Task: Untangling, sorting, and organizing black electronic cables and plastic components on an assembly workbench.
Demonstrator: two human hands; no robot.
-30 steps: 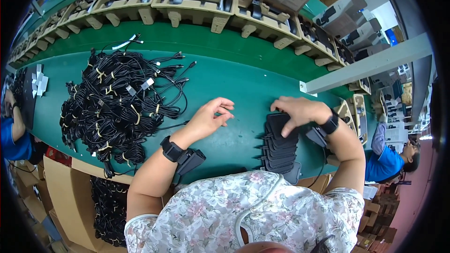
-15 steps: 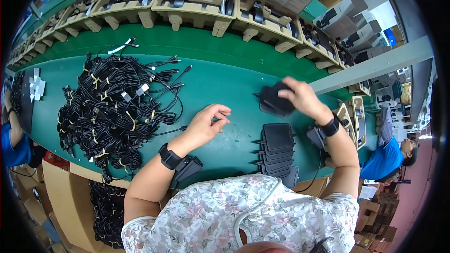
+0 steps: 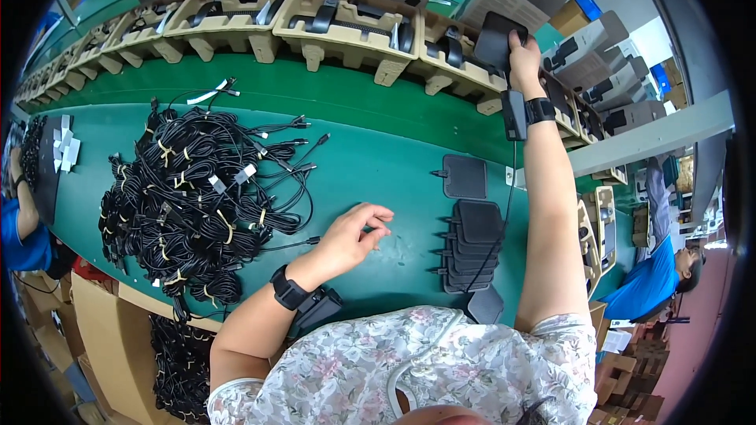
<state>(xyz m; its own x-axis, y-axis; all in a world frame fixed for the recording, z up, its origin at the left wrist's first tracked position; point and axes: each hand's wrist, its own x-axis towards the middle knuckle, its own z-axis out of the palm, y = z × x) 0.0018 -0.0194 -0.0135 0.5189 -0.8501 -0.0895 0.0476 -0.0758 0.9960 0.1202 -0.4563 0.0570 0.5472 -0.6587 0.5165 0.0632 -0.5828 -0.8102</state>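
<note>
right hand [image 3: 523,49]: arm stretched up and away across the belt, fingers clamped on a flat black rectangular pouch [image 3: 499,38], held against the moulded beige pulp tray [image 3: 457,63] at the far side.
right wrist: black band with a small black box [image 3: 516,114] strapped on; thin black cable runs from it down the forearm toward the body.
left hand [image 3: 352,234]: low over the green conveyor belt [image 3: 378,165], palm down, empty. Fingers loosely curled, thumb and fingertips drawn near each other, gripping nothing. Whether it touches the belt: cannot tell.
left wrist: black band plus black clip-on unit [image 3: 315,307] just behind it.
pouch stock: overlapping stack of the same flat black pouches [image 3: 470,245] on the belt, between the two arms, just right of left hand. One single black pouch [image 3: 465,176] lies apart, just beyond the stack.
cables: big heap of bundled black cables with yellow ties [image 3: 189,205] on the belt left of left hand, near but not touching; loose plug ends point toward the hand.
far side: row of beige pulp trays [image 3: 236,20] loaded with black parts, running along the far edge of the belt.
far left: small white pieces [image 3: 61,148] on the belt.
others: person in blue shirt [image 3: 650,283] at right edge, another blue sleeve [image 3: 16,228] at left edge.
</note>
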